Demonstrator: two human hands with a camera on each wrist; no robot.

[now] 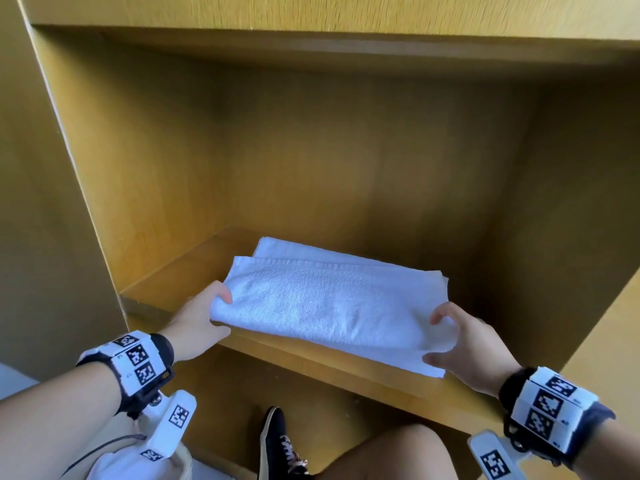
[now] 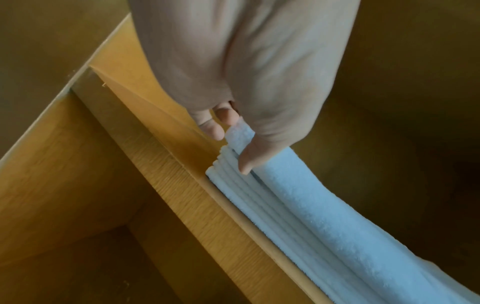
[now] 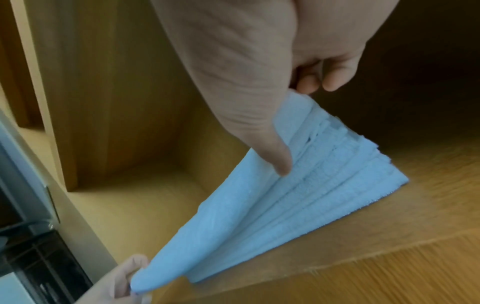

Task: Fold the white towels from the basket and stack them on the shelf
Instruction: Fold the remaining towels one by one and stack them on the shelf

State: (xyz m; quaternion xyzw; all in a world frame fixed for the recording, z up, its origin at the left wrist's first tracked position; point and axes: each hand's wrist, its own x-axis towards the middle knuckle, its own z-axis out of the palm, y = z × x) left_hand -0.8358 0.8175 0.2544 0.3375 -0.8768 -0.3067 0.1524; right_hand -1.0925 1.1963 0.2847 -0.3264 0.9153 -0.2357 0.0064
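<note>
A folded white towel [image 1: 322, 303] lies across the front of a wooden shelf board [image 1: 311, 362], on top of a stack of folded white towels [image 1: 273, 245]. My left hand [image 1: 221, 313] pinches its near left end and my right hand [image 1: 440, 337] pinches its near right corner. In the left wrist view my left hand [image 2: 233, 139] lifts the top towel [image 2: 311, 205] slightly off the layered stack [image 2: 233, 185]. In the right wrist view my right hand [image 3: 293, 131] holds the top towel [image 3: 259, 216] raised above the stack [image 3: 350, 185]. The left hand [image 3: 122, 275] holds the far end.
The shelf is a deep wooden cubby with a left wall [image 1: 138, 168], a back panel and a right wall. Below it are my knee [image 1: 398, 455], a black shoe [image 1: 277, 441] and something white [image 1: 114, 462] at lower left. A dark unit [image 3: 39, 257] stands beside the cabinet.
</note>
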